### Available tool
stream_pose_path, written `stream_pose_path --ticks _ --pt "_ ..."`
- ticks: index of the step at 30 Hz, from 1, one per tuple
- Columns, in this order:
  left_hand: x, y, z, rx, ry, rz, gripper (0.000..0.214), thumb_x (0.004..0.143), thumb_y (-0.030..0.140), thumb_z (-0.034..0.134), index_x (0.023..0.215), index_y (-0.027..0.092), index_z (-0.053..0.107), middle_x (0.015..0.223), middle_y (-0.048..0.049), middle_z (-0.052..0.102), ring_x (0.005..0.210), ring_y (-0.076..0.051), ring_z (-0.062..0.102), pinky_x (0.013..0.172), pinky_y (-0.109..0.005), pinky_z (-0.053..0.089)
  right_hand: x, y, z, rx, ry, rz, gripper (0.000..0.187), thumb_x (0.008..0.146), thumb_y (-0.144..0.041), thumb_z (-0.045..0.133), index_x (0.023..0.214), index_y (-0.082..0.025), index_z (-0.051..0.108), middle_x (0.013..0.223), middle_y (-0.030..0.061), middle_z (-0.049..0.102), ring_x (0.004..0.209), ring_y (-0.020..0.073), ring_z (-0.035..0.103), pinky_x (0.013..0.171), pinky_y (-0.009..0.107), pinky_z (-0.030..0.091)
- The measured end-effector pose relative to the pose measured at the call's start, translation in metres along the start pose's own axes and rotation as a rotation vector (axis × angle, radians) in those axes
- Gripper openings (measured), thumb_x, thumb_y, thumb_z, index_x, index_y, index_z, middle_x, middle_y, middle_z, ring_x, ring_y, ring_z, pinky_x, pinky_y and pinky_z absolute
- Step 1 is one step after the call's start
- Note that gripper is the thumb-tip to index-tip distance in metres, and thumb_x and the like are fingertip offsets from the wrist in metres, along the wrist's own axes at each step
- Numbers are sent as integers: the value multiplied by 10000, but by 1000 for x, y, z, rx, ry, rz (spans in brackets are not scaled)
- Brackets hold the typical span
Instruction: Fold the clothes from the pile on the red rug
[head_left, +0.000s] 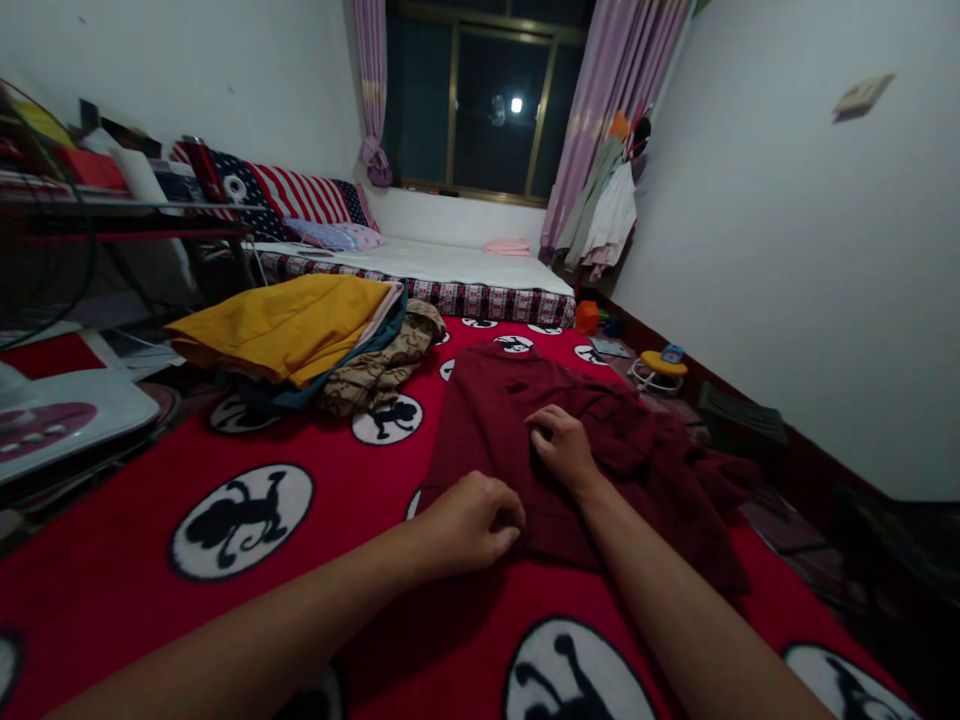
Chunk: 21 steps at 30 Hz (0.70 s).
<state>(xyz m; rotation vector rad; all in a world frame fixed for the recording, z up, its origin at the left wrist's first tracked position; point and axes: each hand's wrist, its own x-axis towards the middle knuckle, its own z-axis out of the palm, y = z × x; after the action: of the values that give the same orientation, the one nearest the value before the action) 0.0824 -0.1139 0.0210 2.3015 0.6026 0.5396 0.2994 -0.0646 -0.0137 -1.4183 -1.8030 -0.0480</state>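
A dark red shirt [480, 410] lies spread on a red blanket [352, 480] with white circles holding black monkey shapes. My left hand [469, 522] is closed, pinching the shirt's near hem. My right hand [561, 445] rests curled on the middle of the shirt, fingers pressed into the cloth. The shirt's right sleeve is bunched up towards the right edge of the blanket.
A pile of folded clothes with a yellow piece [289, 325] on top sits at the back left. Beyond it is a low mattress [442, 268] with pillows under a dark window. A fan base [60, 415] stands left; toys [656, 365] and clutter line the right wall.
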Motion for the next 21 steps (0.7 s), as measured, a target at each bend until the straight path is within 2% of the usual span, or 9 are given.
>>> stream_pose_path --ticks 2,4,5,7,9,11,15,18,21 --pt "3 -1 -2 -42 -135 -50 148 775 214 590 792 147 721 719 -22 702 616 -121 609 559 -192 414 -1 -2 0 -22 -55 31 260 737 -70 505 819 -225 697 901 28 664 833 174 635 803 274 498" --pt "13 -3 -9 -89 -175 -103 285 850 362 546 787 140 715 669 -26 689 579 -133 610 526 -205 423 -2 -3 0 -37 -74 47 295 726 -53 483 832 -227 696 924 27 664 854 172 636 808 273 498" --pt "20 -6 -13 -78 -129 -119 332 873 393 515 782 139 709 661 -29 683 586 -141 617 537 -214 442 -2 -3 0 -42 -71 51 303 728 -52 476 844 -228 694 931 29 663 863 173 636 811 274 498" --pt "39 -17 -22 39 90 -110 277 885 319 494 843 146 706 767 -45 700 722 -165 653 671 -244 501 -2 -1 1 -42 -64 49 311 734 -54 466 867 -226 688 937 35 661 879 177 633 818 279 497" --pt "57 -39 -27 214 342 -112 278 855 176 491 1070 154 665 1059 -88 679 1014 -197 626 908 -299 480 -1 2 2 -28 -52 45 314 733 -53 460 883 -222 679 939 43 662 890 183 631 821 289 497" --pt "70 -65 -27 366 478 -206 482 833 107 475 1314 125 506 1333 -155 531 1260 -231 486 1059 -364 391 -1 5 2 2 -23 42 311 737 -56 450 889 -216 670 935 49 667 897 190 631 829 304 496" --pt "76 -103 -20 566 400 -359 557 905 193 412 1427 17 330 1490 -228 338 1414 -293 266 1147 -432 270 0 9 2 61 81 90 286 766 -92 445 935 -205 647 940 67 674 895 199 632 843 328 498" --pt "73 -106 -16 607 336 -349 613 933 347 405 1435 6 320 1508 -218 310 1425 -300 237 1161 -422 237 0 9 2 56 140 129 250 777 -124 466 940 -194 642 935 83 657 842 201 626 802 330 510" --pt "72 -100 -15 608 337 -369 677 907 468 442 1430 47 352 1511 -209 307 1420 -313 246 1156 -445 241 4 9 3 10 119 77 224 801 -133 456 868 -212 655 946 78 642 891 203 619 827 331 505"
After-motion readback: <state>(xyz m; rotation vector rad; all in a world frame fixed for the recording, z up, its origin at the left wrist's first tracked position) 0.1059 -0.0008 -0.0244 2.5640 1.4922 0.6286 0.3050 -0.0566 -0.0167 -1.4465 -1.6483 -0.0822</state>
